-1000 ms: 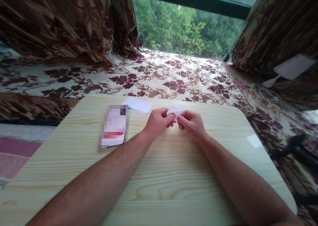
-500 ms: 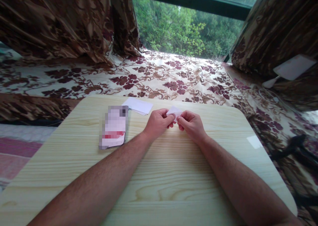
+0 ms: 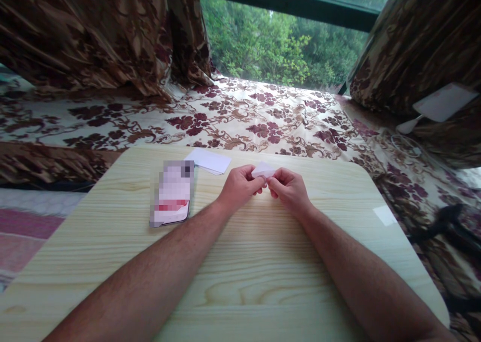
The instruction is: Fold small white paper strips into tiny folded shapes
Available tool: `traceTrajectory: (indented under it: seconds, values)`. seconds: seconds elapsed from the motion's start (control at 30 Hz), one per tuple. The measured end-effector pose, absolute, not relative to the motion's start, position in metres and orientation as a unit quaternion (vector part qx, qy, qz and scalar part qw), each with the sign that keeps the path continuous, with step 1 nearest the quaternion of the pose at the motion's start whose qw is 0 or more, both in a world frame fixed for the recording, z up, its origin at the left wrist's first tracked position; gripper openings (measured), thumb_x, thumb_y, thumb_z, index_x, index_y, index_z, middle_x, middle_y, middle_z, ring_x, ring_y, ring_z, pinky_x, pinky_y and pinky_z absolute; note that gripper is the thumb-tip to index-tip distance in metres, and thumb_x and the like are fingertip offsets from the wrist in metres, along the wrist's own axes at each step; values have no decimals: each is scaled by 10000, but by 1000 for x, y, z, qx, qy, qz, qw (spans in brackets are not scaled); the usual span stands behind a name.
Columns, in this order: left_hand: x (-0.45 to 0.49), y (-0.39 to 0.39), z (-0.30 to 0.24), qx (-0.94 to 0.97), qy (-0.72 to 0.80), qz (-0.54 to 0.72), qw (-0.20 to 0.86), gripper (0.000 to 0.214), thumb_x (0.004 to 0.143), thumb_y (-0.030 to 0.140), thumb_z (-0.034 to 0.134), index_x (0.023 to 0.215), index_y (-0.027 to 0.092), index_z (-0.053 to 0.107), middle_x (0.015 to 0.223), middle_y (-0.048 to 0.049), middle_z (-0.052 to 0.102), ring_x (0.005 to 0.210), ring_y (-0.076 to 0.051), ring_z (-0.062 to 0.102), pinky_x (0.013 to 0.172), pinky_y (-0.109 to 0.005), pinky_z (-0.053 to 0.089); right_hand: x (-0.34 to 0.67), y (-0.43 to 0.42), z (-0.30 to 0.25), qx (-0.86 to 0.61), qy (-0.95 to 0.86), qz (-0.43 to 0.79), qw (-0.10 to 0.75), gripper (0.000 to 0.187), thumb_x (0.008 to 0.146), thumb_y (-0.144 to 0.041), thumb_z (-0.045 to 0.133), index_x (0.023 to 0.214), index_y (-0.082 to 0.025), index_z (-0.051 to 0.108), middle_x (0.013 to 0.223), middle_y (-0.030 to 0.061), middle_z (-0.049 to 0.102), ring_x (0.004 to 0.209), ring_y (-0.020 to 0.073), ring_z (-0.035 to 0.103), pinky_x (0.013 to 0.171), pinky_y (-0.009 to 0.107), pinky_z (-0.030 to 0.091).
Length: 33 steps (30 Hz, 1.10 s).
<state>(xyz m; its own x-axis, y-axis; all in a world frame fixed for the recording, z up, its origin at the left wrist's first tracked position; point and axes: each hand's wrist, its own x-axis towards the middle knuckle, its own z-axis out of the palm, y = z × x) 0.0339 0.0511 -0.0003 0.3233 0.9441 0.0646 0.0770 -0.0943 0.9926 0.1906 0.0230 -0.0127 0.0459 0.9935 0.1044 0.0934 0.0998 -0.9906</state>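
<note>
A small white folded piece of paper is pinched between both of my hands near the far middle of the wooden table. My left hand grips its left side with thumb and fingers closed. My right hand grips its right side the same way, fingers curled. Both hands rest on the tabletop and touch each other at the fingertips.
A phone with a blurred screen lies left of my hands. A small stack of white paper sheets sits behind it near the table's far edge. A flower-patterned cloth, curtains and a window lie beyond.
The paper has sunk slightly lower between my fingertips, which have drawn closer together. The phone and the paper stack have not moved.
</note>
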Motion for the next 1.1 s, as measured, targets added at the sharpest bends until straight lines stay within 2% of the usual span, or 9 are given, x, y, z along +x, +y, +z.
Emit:
traceTrajectory:
  seconds: [0.27, 0.77, 1.1]
  values:
    - [34, 50, -3, 623, 424, 408, 514, 214, 800, 342, 635, 695, 157, 616, 554, 11, 594, 475, -87, 484, 471, -211, 361, 191, 21, -11, -504, -546, 434, 509, 233, 789, -336, 667, 653, -199, 537, 495, -46, 542, 430, 88, 440, 439, 226, 334]
    - [36, 50, -1, 593, 422, 417, 545, 222, 761, 357, 678, 696, 152, 623, 547, 17, 591, 452, -79, 469, 456, -204, 347, 186, 21, -8, -510, -539, 424, 519, 216, 765, -243, 652, 595, -185, 532, 461, -59, 494, 412, 68, 380, 416, 227, 258]
    - [34, 52, -8, 618, 423, 421, 512, 234, 778, 372, 648, 685, 164, 597, 531, 40, 545, 462, -80, 430, 478, -216, 330, 189, 21, -11, -511, -552, 422, 505, 235, 784, -290, 674, 616, -181, 551, 485, -47, 520, 425, 72, 389, 428, 234, 274]
